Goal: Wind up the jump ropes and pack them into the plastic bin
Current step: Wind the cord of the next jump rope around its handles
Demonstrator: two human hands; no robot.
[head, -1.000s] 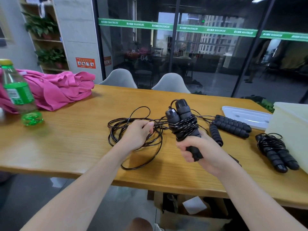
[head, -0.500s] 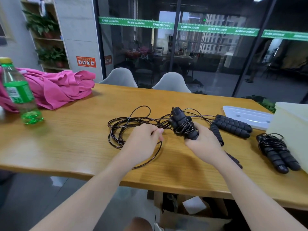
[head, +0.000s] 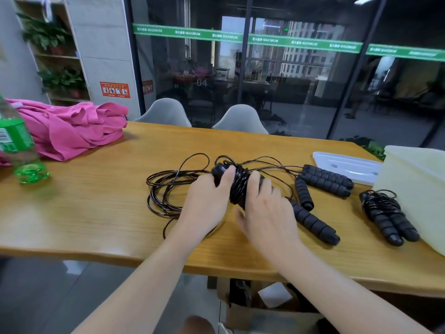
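I see the wide wooden surface (head: 101, 208), smooth and yellow-brown, that carries everything. At its right edge stands the plastic bin (head: 416, 198), pale and a little translucent, with its flat white lid (head: 346, 166) lying just behind it. On the left lies a crumpled pink cloth (head: 69, 127), and near it a green bottle (head: 16, 150) stands upright.

In the middle lies a loose cord (head: 166, 189), thin, black and shiny, in untidy loops. My left hand (head: 204, 203) and my right hand (head: 267, 213) meet over the wound jump rope (head: 238, 186): two black handles side by side with cord turned many times around them. Its long axis runs from the near side to the far left. The grip of the left hand is around the far end, thumb on top. The right hand lies over the near end; I cannot tell if its fingers close on it.

To the right, three ribbed foam handles (head: 325, 179) lie unwound on the surface. A second finished bundle (head: 385, 213) lies just beside the bin, handles toward me.
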